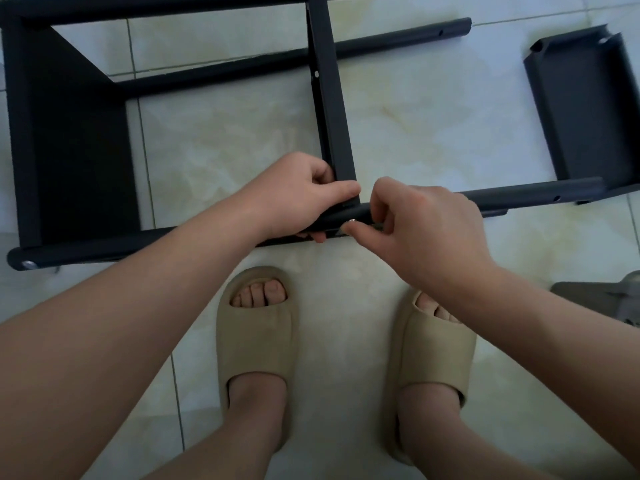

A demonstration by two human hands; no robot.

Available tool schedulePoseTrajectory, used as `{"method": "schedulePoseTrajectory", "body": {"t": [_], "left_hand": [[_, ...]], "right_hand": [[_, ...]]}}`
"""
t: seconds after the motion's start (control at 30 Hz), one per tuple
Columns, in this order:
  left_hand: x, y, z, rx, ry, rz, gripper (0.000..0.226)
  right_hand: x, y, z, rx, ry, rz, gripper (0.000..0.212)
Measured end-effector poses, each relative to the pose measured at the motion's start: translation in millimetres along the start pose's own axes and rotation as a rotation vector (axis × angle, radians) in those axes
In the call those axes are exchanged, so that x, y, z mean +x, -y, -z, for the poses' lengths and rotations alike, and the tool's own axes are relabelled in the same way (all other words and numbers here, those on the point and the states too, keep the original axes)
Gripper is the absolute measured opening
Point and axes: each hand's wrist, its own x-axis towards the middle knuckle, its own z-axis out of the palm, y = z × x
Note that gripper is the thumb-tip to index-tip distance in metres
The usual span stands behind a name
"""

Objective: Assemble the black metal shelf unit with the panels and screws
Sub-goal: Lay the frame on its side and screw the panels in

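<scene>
Shelf unit [69,150]: black, partly assembled, lying on its side on the tiled floor [415,116], directly ahead of the person's feet. Middle panel [330,98] stands crosswise, its near end meeting the near tube [519,194]. Left hand [298,195]: fingers curled round that joint, thumb lying across the panel's end. Right hand [426,226]: thumb and forefinger pinching a silver screw [352,221] against the tube just beside the joint. A fitted screw head [27,264] shows at the tube's left end. Loose panel [585,109] lies apart at the upper right. Beige slippers [256,341] on both feet.
</scene>
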Motion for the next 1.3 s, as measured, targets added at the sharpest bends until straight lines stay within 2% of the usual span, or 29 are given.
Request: {"method": "schedulePoseTrajectory", "body": {"t": [0.07,0.17,0.23,0.3,0.4,0.57,0.7,0.87,0.93,1.0,1.13,1.3], "left_hand": [[2.2,-0.5,0.2,0.081,-0.079,-0.038,0.039],[0.6,0.9,-8.5,0.258,-0.331,-0.108,0.032],[-6.5,-2.2,-16.9,0.318,-0.513,-0.238,0.027],[-13.5,-10.2,-27.3,0.383,-0.593,-0.411,0.025],[-23.6,-31.3,-52.1,0.453,-0.501,-0.637,0.023],[-31.5,-63.7,-118.1,0.657,-0.080,-0.886,0.025],[-31.4,-74.5,-171.6,0.934,0.162,-1.056,0.029],[-25.5,-85.6,-235.0,1.000,0.375,-1.045,0.033],[-20.0,-93.7,-259.9,1.003,0.410,-1.049,0.041],[-14.4,-100.3,-279.0,1.040,0.427,-1.045,0.043],[-6.4,-103.3,-294.1,1.131,0.411,-0.993,0.031],[-1.6,-95.6,-292.5,1.090,0.341,-1.028,0.026]], "right_hand": [[2.6,-0.4,0.2,0.012,-0.020,0.041,0.041],[-11.1,-10.8,6.1,0.093,0.012,0.143,0.032],[-29.6,-25.6,11.5,0.129,0.068,0.153,0.034],[-50.5,-46.6,19.2,0.133,0.090,0.116,0.038],[-83.7,-82.3,36.8,0.110,0.057,0.026,0.036],[-136.9,-140.1,60.2,0.107,-0.020,-0.226,0.037],[-171.8,-186.0,69.4,0.057,-0.057,-0.457,0.034],[-200.7,-238.1,72.5,0.074,-0.123,-0.714,0.026],[-207.2,-257.2,66.6,0.120,-0.125,-0.828,0.024],[-210.5,-275.0,55.9,0.162,-0.057,-0.937,0.026],[-215.6,-302.6,32.7,0.220,0.068,-1.084,0.033],[-219.6,-321.6,15.9,0.209,0.122,-1.120,0.042]]}}
